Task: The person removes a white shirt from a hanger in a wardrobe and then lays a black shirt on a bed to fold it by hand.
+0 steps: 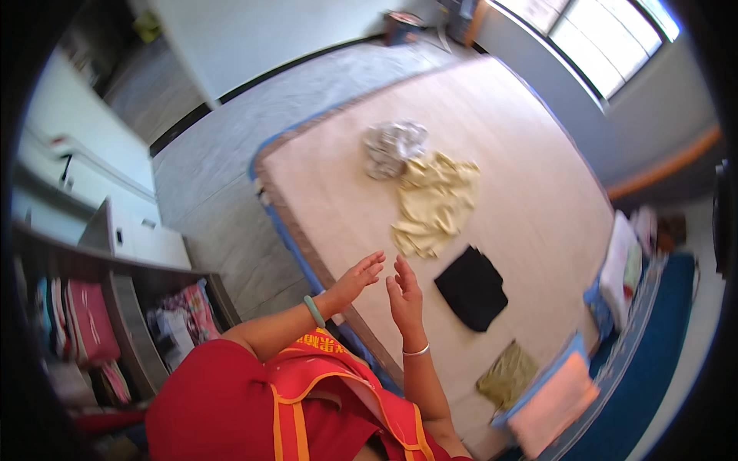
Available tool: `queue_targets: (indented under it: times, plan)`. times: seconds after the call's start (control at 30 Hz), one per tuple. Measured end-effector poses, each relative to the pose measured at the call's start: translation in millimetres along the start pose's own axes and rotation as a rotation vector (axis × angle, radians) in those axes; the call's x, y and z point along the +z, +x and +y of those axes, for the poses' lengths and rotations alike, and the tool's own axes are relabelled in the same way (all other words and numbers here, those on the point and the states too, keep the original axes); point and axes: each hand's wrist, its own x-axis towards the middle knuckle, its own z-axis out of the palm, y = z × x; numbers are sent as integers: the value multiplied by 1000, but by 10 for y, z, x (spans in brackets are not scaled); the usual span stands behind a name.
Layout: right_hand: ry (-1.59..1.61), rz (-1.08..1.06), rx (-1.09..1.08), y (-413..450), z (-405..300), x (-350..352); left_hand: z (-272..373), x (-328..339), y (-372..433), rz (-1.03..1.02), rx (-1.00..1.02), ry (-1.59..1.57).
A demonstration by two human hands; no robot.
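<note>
My left hand [354, 282], with a green bangle at its wrist, is raised with its fingers apart and holds nothing. Facing it across a small gap is my right hand [406, 296], also bare of any object, a silver bangle on that wrist. Both hover near the side edge of a bed [340, 225] with a pale pink cover. Just beyond them lies a crumpled yellow satin garment [436, 199], touching a bunched silvery-grey cloth [395, 148]. To the right of my right hand rests a folded black garment [473, 289]. A folded olive-green cloth [508, 373] lies nearer the headboard.
A pink-orange pillow [556, 400] and a white pillow [617, 271] sit by the blue headboard [646, 340]. At the left stands a wardrobe [132, 328] with folded clothes [92, 322] on its shelves. Grey floor tiles [213, 190] border the bed. A bin [403, 27] stands by the far wall.
</note>
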Motion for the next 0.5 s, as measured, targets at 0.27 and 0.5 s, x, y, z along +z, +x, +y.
queue_targets:
  times: [0.27,0.5]
  plan:
    - [431,-289,-30,719,-1221,1861,1123,-1872,-1108,371,398,-458]
    - [835,-361,33,1599,-1971,3667,2083,-3692,-2191,610,700,-747]
